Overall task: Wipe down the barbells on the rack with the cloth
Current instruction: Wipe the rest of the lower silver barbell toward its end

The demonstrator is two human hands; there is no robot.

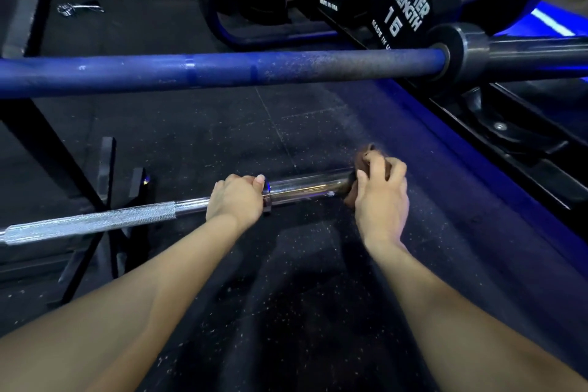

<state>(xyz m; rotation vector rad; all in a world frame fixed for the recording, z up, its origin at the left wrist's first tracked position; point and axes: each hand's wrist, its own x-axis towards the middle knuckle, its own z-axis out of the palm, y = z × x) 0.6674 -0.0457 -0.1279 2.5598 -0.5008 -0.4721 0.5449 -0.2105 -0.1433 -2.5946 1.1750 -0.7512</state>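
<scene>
Black speckled rubber floor (pixel 286 124) lies under two bars. On the near chrome barbell (pixel 95 223), the left hand (pixel 235 200) wraps its fingers round the shaft beside the collar. At the sleeve's right end, the right hand (pixel 380 197) pinches a brown cloth (pixel 362 157) against the tip. Farther off, a blue barbell (pixel 222 71) crosses, with dumbbells (pixel 410 0) behind.

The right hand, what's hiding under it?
A brown cloth peeks out under the right hand, pressed on the silver barbell's end. The bar's tip is covered.
</scene>
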